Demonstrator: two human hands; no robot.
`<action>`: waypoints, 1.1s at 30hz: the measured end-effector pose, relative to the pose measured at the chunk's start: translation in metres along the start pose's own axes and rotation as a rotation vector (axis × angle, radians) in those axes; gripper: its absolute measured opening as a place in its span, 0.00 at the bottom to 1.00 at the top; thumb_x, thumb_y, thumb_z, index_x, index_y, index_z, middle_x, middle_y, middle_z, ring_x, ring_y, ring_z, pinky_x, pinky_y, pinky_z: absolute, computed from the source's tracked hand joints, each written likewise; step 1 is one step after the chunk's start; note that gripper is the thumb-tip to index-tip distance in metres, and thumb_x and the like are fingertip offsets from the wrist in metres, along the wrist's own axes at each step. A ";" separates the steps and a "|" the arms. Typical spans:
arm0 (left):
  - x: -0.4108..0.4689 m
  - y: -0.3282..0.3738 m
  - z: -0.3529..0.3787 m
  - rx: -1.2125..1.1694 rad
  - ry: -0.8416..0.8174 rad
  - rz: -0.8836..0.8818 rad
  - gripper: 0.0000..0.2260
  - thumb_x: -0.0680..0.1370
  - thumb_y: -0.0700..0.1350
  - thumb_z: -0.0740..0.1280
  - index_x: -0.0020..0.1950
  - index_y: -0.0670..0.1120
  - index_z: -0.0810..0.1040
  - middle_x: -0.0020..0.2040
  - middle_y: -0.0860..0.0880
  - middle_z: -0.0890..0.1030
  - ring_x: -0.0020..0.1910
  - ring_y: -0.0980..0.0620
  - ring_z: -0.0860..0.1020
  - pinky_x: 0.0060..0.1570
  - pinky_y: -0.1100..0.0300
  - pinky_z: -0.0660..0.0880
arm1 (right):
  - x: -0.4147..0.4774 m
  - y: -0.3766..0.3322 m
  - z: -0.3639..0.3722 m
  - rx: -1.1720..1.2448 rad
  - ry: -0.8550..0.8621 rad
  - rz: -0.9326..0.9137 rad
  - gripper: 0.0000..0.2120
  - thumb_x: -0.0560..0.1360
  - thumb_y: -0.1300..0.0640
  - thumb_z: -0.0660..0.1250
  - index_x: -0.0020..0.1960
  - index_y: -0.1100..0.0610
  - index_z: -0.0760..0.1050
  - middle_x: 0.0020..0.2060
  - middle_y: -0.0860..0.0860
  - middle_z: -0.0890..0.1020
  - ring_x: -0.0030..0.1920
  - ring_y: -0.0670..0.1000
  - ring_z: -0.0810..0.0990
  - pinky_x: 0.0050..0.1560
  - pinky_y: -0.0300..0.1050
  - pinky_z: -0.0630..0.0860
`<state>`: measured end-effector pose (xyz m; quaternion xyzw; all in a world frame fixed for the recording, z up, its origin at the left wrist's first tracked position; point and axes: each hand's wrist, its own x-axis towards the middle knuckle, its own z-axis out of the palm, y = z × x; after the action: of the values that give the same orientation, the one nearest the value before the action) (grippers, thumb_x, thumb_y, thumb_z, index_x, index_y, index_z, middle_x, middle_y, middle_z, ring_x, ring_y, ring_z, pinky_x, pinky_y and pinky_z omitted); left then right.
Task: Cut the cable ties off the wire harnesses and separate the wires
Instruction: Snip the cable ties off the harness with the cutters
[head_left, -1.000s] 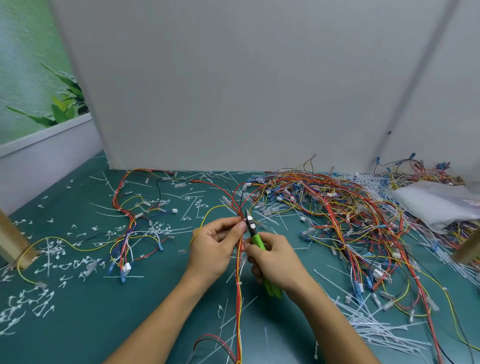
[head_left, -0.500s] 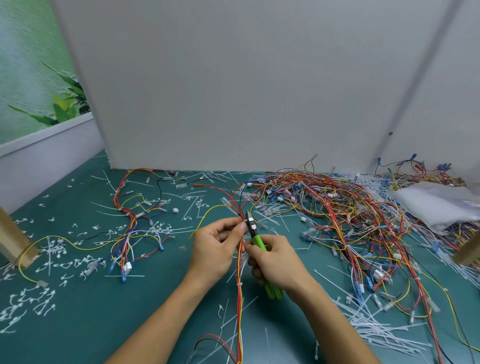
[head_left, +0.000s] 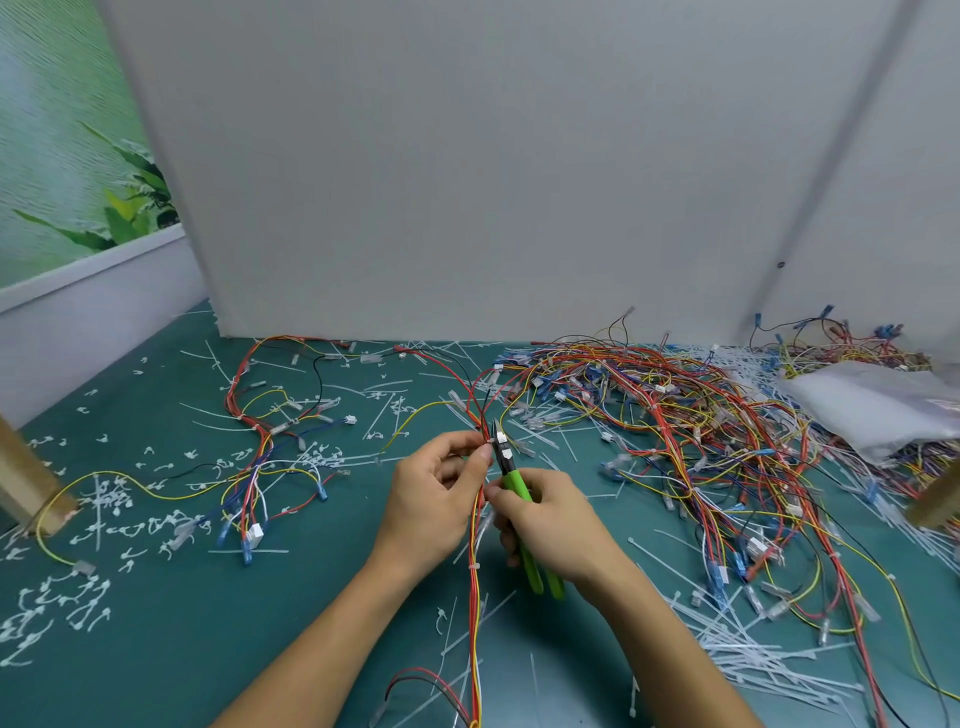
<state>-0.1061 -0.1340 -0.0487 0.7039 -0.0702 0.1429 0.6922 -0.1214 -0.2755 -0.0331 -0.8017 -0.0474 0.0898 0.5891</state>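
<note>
A bundle of wires (head_left: 474, 603), red, orange and yellow, comes up from the near edge of the green table (head_left: 218, 639) and runs between the two hands. A white cable tie (head_left: 472, 566) rings it just below the wrists. The left hand (head_left: 439, 501) pinches the bundle near its top between thumb and curled fingers. The right hand (head_left: 558, 525) is curled tight round the green handles of a pair of cutters (head_left: 513, 479), whose ends stick out under the palm. The dark blades point away from the person, and their tips sit just beside the bundle at the left fingertips. Whether they close on a tie there is too small to tell.

Cut white ties (head_left: 753, 660) lie heaped near the right forearm, with more snippets scattered to the left. Further left, a spread-out set of wires (head_left: 257, 457) with blue and white plugs lies flat. To the right, beyond the hands, sits a thick tangled heap of wires (head_left: 696, 431), mostly red and yellow. A clear plastic bag (head_left: 878, 405) rests on its far right side. A white board (head_left: 467, 182) stands at the back.
</note>
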 end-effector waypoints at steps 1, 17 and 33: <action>0.000 0.000 0.000 0.005 -0.001 0.006 0.04 0.79 0.40 0.70 0.50 0.49 0.81 0.38 0.48 0.85 0.32 0.57 0.80 0.36 0.61 0.79 | 0.000 0.000 0.000 0.000 0.002 0.001 0.12 0.81 0.56 0.65 0.45 0.64 0.75 0.30 0.51 0.75 0.28 0.54 0.74 0.30 0.48 0.76; -0.001 0.000 0.002 0.007 0.015 0.033 0.04 0.79 0.40 0.69 0.50 0.49 0.80 0.37 0.53 0.84 0.30 0.58 0.79 0.32 0.65 0.75 | 0.000 0.001 0.000 0.045 -0.012 -0.006 0.11 0.81 0.56 0.65 0.46 0.64 0.74 0.31 0.53 0.73 0.29 0.54 0.72 0.30 0.48 0.74; -0.003 0.003 0.003 0.002 0.024 0.040 0.05 0.79 0.39 0.69 0.49 0.49 0.80 0.38 0.52 0.85 0.30 0.59 0.79 0.31 0.66 0.75 | 0.004 0.006 0.003 -0.010 0.024 -0.037 0.14 0.79 0.51 0.64 0.40 0.60 0.71 0.30 0.52 0.72 0.28 0.53 0.69 0.32 0.50 0.70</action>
<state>-0.1097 -0.1376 -0.0471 0.7014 -0.0758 0.1654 0.6891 -0.1178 -0.2742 -0.0402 -0.8047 -0.0555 0.0689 0.5871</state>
